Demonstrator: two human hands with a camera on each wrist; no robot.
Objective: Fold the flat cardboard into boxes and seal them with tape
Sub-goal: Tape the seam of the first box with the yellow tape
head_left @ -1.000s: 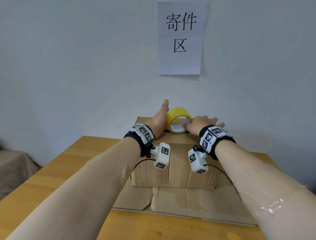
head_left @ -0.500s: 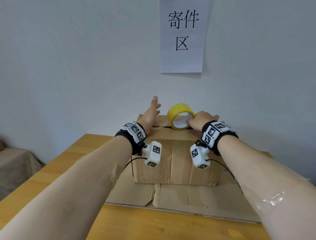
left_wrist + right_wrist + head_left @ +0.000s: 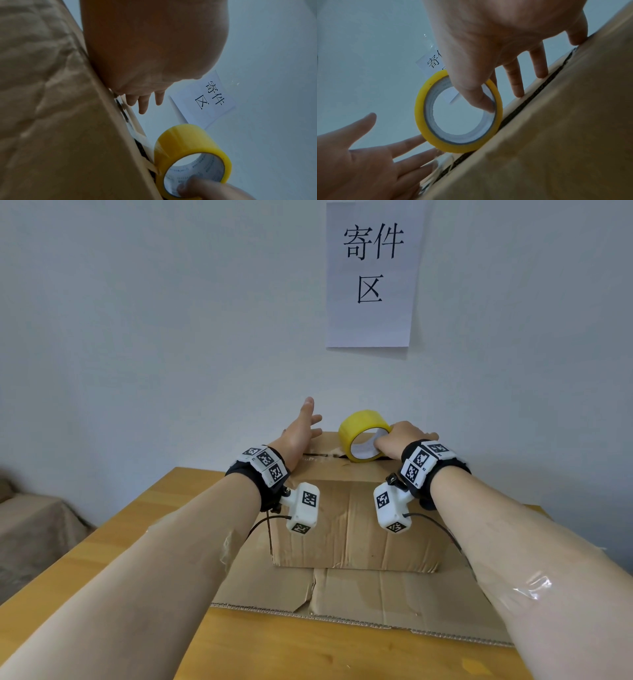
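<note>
cardboard fills the near view: a flat sheet of brown corrugated cardboard (image 3: 359, 594) lies on the light wooden table (image 3: 113, 546), and on top of it stands a folded brown cardboard box (image 3: 352, 518), its front face creased and dented. two bare forearms reach forward over the sheet, each with a black wrist strap carrying white marker blocks and a small white camera.

the top flaps of the box are folded shut, with a dark seam (image 3: 530, 97) running left to right between them. the left hand (image 3: 298, 429) sits at the left end of that seam, fingers straight and spread, the heel of the palm on the box top and the fingertips lifted; clear tape looks to be stuck down just under it. the right hand (image 3: 397, 440) grips a yellow roll of packing tape (image 3: 363, 436) that stands on edge on the seam near the middle of the box top. its thumb hooks inside the white core, and its other fingers reach past the roll to touch the cardboard. a short stretch of tape appears to run from the roll back toward the left hand.

behind the box is a pale wall with a white paper sign (image 3: 371, 275) printed in black chinese characters.

the step in hand seems to be sealing the top seam. the next move likely calls for drawing the roll rightward along the seam while the left hand anchors the stuck end, keeping the strip centred over the gap.
</note>
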